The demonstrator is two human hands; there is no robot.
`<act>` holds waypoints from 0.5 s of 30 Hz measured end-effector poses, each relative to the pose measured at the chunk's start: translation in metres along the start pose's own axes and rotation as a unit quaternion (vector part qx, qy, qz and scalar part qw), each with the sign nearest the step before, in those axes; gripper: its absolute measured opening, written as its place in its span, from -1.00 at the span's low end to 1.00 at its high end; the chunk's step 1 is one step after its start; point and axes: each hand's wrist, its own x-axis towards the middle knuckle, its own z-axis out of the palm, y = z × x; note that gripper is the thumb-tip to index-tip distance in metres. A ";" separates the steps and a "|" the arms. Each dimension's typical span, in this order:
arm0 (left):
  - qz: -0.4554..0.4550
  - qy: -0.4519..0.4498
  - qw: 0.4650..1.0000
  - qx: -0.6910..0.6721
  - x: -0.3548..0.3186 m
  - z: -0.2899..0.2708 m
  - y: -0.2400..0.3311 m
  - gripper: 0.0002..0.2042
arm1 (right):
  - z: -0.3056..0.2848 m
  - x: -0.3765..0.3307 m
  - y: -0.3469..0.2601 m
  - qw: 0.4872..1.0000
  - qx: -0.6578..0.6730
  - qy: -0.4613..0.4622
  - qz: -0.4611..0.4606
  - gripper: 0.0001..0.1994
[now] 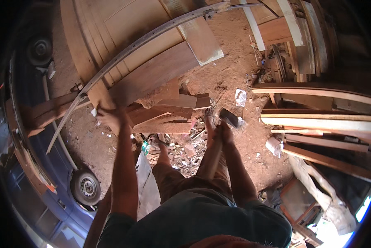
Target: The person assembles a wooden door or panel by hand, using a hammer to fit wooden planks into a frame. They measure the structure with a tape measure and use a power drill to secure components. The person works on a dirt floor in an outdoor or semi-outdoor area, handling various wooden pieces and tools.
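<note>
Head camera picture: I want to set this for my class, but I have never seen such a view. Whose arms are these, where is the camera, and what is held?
The camera sits on a person's head and looks straight down, so you see that person's own arms and legs from above. Its wide lens bends straight edges near the rim.

The left hand rests on the end of a wooden plank that lies propped on a pile of offcuts. The right hand grips the wooden handle of an axe-like tool, whose dark metal head is just above the hand.

The ground is reddish dirt strewn with wood chips. More boards are stacked on the right, and a curved metal strip crosses the plank. On the left stands a blue vehicle, with a wheel showing.
</note>
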 end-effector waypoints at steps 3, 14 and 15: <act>0.061 -0.171 0.914 -0.364 -0.092 -0.023 0.079 -0.75 | -0.101 0.022 -0.010 0.999 -0.028 0.015 -0.023 -0.63; -0.189 -0.330 0.737 -0.559 -0.188 -0.027 0.268 -0.66 | -0.369 0.043 -0.066 0.990 0.027 0.136 -0.008 -0.64; -0.177 -0.311 0.753 -0.552 -0.194 -0.031 0.276 -0.68 | -0.391 0.042 -0.065 0.989 0.013 0.146 0.000 -0.64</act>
